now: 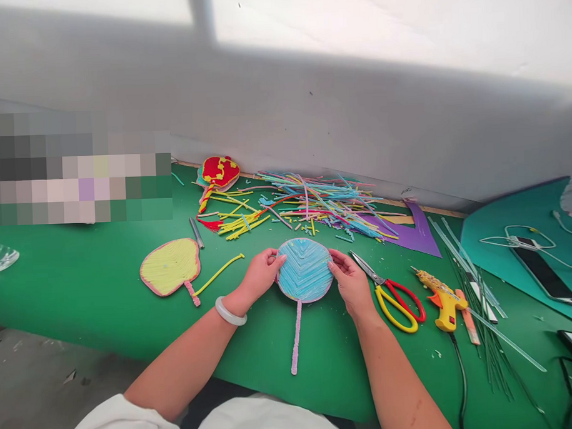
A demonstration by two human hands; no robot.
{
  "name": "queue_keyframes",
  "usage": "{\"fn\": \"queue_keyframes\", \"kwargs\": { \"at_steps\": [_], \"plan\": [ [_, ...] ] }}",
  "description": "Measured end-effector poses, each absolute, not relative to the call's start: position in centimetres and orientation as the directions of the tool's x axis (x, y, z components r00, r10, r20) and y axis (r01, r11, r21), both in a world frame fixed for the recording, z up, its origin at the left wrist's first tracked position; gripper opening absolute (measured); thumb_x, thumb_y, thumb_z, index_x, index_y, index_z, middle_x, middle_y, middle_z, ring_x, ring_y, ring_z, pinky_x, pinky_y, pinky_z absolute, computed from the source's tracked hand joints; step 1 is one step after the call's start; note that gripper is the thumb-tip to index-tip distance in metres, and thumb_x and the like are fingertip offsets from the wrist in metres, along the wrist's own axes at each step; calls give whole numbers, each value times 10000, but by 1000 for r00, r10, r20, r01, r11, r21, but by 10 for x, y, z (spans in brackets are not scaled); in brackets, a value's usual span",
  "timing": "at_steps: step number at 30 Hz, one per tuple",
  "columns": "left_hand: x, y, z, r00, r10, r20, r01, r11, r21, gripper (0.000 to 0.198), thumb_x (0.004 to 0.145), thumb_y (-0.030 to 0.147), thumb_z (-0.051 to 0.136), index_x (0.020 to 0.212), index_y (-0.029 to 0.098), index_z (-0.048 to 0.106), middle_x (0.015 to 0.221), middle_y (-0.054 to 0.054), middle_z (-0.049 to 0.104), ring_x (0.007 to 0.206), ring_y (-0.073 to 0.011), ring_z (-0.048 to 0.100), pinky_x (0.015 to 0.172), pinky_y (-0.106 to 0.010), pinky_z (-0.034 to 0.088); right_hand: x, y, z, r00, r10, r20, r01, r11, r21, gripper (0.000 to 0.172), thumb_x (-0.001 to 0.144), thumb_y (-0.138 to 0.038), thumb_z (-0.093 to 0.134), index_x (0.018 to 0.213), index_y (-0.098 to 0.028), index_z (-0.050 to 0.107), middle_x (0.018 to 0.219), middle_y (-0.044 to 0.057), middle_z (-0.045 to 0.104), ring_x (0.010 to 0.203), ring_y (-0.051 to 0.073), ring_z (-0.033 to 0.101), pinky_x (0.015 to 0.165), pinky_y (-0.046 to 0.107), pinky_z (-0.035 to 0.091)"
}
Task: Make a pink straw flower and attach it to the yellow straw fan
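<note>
A round blue fan point(305, 270) with a pink rim and a long pink handle is held over the green table, its handle pointing toward me. My left hand point(265, 269) grips its left edge, thumb on the front face. On the opposite edge, my right hand point(349, 277) pinches the rim between thumb and fingers. To the left lies a yellow fan point(170, 267) with a pink border and short handle, a bent yellow strip point(220, 274) beside it. Scissors point(389, 292) with one red and one yellow handle rest just right of my right hand.
A heap of coloured strips point(323, 200) spreads along the wall, near a red fan point(219, 173) with a tassel. Rightward lie purple sheet point(425, 234), a yellow glue gun point(441, 300) with its cord, glue sticks point(516, 344), green wires and a phone point(544, 268) on a teal sheet.
</note>
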State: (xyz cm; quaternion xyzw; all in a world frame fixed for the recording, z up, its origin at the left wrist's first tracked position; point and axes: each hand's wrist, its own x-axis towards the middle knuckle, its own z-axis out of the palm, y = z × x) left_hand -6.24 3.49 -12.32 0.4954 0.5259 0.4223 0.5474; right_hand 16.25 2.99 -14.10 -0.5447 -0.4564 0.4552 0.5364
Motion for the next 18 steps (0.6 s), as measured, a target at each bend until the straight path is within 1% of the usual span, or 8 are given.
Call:
{"fn": "queue_keyframes", "kwargs": {
  "at_steps": [5, 10, 12, 13, 14, 15, 16, 18],
  "plan": [
    [-63, 35, -128, 67, 988, -141, 101, 133, 986, 293, 801, 369, 682, 1011, 172, 623, 769, -23, 672, 598, -128, 575, 537, -241, 456, 162, 29, -140, 192, 981, -12, 71, -26, -997, 422, 760, -427, 694, 1130, -224, 677, 1228, 99, 680, 1143, 268, 624, 1024, 469, 466],
    [-62, 36, -133, 75, 988, -138, 165, 124, 978, 210, 839, 275, 614, 1010, 155, 636, 662, 0, 627, 514, -121, 557, 494, -244, 473, 162, 27, -137, 214, 977, -6, 124, -34, -992, 405, 790, -410, 652, 1148, -220, 669, 1253, 103, 666, 1159, 270, 612, 1030, 470, 452],
    [-61, 37, -134, 57, 991, -122, 198, 108, 974, 206, 850, 262, 590, 1011, 143, 640, 710, -30, 658, 556, -136, 598, 521, -259, 506, 163, 27, -136, 237, 972, -1, 141, -35, -989, 407, 793, -415, 644, 1147, -214, 670, 1247, 107, 667, 1154, 273, 612, 1029, 474, 448],
    [-62, 38, -133, 29, 994, -102, 219, 93, 971, 229, 853, 254, 583, 1046, 140, 635, 802, -63, 686, 622, -153, 634, 563, -277, 531, 163, 27, -136, 251, 968, 4, 147, -35, -988, 408, 796, -423, 640, 1143, -210, 671, 1240, 109, 670, 1148, 274, 614, 1027, 476, 447],
    [-62, 38, -133, -10, 997, -71, 244, 71, 967, 274, 856, 243, 575, 1107, 141, 618, 942, -105, 697, 730, -178, 666, 629, -305, 555, 163, 27, -136, 268, 963, 9, 153, -33, -988, 411, 800, -434, 634, 1139, -206, 672, 1232, 111, 673, 1141, 273, 617, 1024, 476, 447],
    [-64, 39, -132, -56, 998, -30, 272, 44, 961, 335, 860, 229, 564, 1184, 146, 586, 1103, -143, 670, 873, -208, 675, 721, -344, 567, 164, 27, -135, 286, 958, 17, 157, -29, -987, 416, 805, -446, 627, 1138, -201, 672, 1224, 113, 676, 1134, 272, 619, 1022, 474, 447],
    [-65, 39, -130, -101, 995, 19, 302, 12, 953, 403, 864, 214, 551, 1263, 156, 540, 1254, -166, 605, 1031, -238, 645, 832, -390, 554, 164, 28, -135, 307, 951, 28, 160, -23, -987, 424, 811, -459, 617, 1141, -197, 669, 1222, 114, 676, 1130, 270, 620, 1021, 471, 446],
    [-69, 40, -125, -163, 979, 125, 360, -59, 931, 505, 876, 191, 519, 1375, 178, 447, 1444, -166, 456, 1291, -269, 487, 1046, -468, 436, 166, 29, -135, 351, 935, 53, 165, -6, -986, 446, 828, -479, 589, 1163, -191, 657, 1230, 116, 669, 1132, 264, 615, 1021, 465, 441]
  ]
}}
